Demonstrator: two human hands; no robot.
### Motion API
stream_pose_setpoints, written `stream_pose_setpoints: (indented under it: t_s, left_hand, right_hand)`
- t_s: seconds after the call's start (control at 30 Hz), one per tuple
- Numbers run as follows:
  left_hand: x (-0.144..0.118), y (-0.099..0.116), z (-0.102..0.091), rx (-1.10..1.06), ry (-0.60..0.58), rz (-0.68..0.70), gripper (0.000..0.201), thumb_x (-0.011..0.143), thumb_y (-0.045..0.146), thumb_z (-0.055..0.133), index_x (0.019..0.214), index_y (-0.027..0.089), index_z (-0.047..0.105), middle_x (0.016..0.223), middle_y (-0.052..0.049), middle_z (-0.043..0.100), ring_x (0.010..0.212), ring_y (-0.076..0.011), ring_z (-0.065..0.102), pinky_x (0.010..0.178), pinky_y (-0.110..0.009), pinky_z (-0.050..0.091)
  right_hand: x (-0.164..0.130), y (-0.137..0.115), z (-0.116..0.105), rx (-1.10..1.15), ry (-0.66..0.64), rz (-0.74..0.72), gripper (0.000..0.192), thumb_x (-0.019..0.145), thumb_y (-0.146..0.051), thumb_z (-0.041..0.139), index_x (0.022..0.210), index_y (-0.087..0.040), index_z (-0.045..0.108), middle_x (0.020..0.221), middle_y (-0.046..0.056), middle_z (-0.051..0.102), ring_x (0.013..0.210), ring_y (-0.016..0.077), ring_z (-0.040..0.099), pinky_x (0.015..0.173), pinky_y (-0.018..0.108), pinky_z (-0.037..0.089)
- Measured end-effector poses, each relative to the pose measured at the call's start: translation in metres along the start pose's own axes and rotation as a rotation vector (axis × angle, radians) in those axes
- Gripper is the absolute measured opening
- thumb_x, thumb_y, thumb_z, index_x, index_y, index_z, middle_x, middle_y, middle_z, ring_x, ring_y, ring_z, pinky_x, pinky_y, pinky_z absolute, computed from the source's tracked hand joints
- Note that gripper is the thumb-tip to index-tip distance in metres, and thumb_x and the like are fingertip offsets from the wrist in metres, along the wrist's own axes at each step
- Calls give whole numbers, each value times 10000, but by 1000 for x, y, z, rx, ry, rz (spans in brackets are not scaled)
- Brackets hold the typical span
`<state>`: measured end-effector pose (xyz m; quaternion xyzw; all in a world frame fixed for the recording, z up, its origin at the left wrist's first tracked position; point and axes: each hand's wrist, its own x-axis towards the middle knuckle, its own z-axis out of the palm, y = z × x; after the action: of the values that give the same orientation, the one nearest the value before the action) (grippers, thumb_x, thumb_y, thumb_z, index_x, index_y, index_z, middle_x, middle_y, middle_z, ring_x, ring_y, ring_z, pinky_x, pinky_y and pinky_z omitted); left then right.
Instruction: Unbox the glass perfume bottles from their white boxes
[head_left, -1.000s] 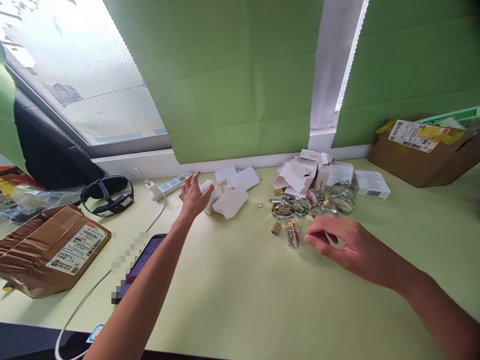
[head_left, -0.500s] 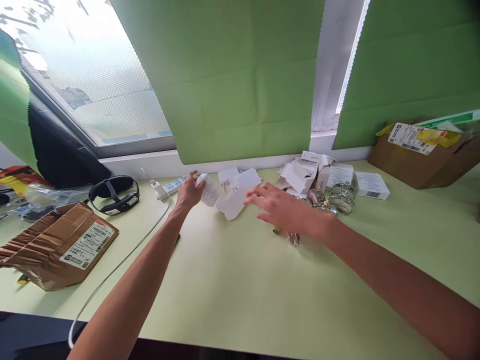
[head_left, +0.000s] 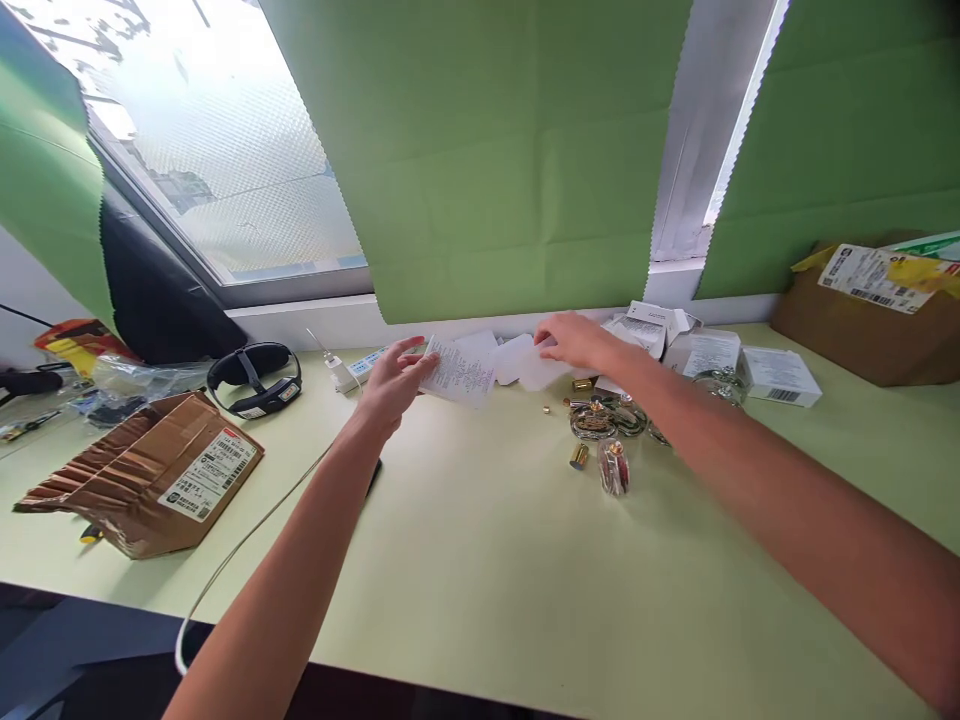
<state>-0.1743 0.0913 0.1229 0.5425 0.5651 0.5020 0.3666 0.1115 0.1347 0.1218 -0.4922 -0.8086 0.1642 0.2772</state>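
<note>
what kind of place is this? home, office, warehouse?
Probably a small office or home desk used for unpacking orders: a pale green table under a window, labelled shipping cartons, small white product boxes and little glass bottles.

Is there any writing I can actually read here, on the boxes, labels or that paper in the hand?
None can be read.
Printed sheet in the left hand: lines of print, too small.
Label on the crumpled brown parcel: barcode and text, blurred.
Label on the cardboard box at far right: barcodes, blurred.
Small white box: barcode only, illegible.
</note>
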Motion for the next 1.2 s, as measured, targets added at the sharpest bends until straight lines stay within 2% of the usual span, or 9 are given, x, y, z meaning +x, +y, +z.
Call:
stream_pose_setpoints:
  t_s: [0.13, 0.23, 0.37, 0.53, 0.6, 0.7, 0.83, 0.97, 1.2]
  left_hand:
    - [-15, -7, 21, -155, -82, -111, 610, 779, 348, 778, 1328, 176, 577, 1085, -113, 699, 880, -189, 670, 752, -314, 528]
    - [-26, -7, 37, -291, -202, -165, 601, 782, 315, 791, 1329, 181, 581, 1122, -117, 696, 891, -185, 674, 757, -309, 545]
    - [-49, 3, 56, -360, -423, -106, 562, 811, 351, 781, 1322, 199, 605, 1170, -108, 676, 900, -174, 663, 712, -265, 540]
    - [-77, 13, 63, -253, -715, -21, 509, 851, 363, 737, 1338, 271, 619, 1131, -81, 657, 910, -209, 670, 691, -290, 541]
    - [-81, 5, 59, -235, -803, -29, 501, 850, 359, 731, 1334, 286, 628, 1106, -85, 659, 937, -240, 675, 711, -319, 554]
    - [-78, -19, 51, -258, -830, -126, 509, 825, 363, 745, 1318, 282, 650, 1088, -99, 667, 915, -242, 677, 667, -295, 546]
    - [-72, -58, 47, -296, -800, -270, 514, 782, 372, 783, 1277, 277, 681, 1094, -98, 677, 869, -216, 675, 652, -274, 523]
    - [-74, -81, 51, -354, -789, -371, 512, 786, 368, 786, 1278, 277, 677, 1112, -96, 674, 879, -208, 673, 707, -293, 537]
    - [-78, -88, 50, -410, -799, -390, 503, 817, 351, 768, 1301, 273, 657, 1117, -83, 672, 874, -182, 671, 719, -275, 534]
  right_hand:
    - [-29, 5, -26, 67, 80, 79, 476, 892, -309, 713, 1337, -244, 559, 1527, 98, 470, 1395, 357, 428, 1053, 552, 454]
    - [-64, -10, -28, 213, 37, 142, 447, 946, -493, 598, 1295, -216, 566, 1419, 117, 571, 1274, 332, 560, 918, 461, 565]
    - [-119, -33, -11, 480, -149, 245, 692, 926, -662, 510, 1425, -188, 439, 1327, 168, 630, 937, 235, 722, 604, 343, 644]
    - [-189, -38, 16, 1238, -453, 307, 734, 872, -528, 683, 1491, -282, 373, 1392, 144, 575, 1211, 292, 607, 674, 375, 667]
    - [-212, -29, 16, 1299, -535, 297, 743, 844, -517, 719, 1478, -298, 399, 1428, 142, 544, 1247, 304, 579, 699, 370, 657]
    - [-235, -8, 9, 942, -448, 401, 537, 832, -532, 722, 1271, -265, 565, 1239, 119, 640, 1024, 260, 661, 556, 278, 581]
    - [-233, 10, 19, 273, 7, 552, 474, 807, -651, 671, 1043, -257, 552, 798, -3, 631, 676, 185, 609, 565, 305, 486]
    - [-212, 7, 46, -25, -54, 542, 562, 846, -610, 620, 1260, -248, 502, 789, 4, 688, 666, 232, 643, 573, 335, 444]
    - [-192, 6, 54, -148, -59, 456, 225, 967, -436, 497, 1022, -258, 623, 989, 48, 749, 825, 266, 684, 636, 341, 421]
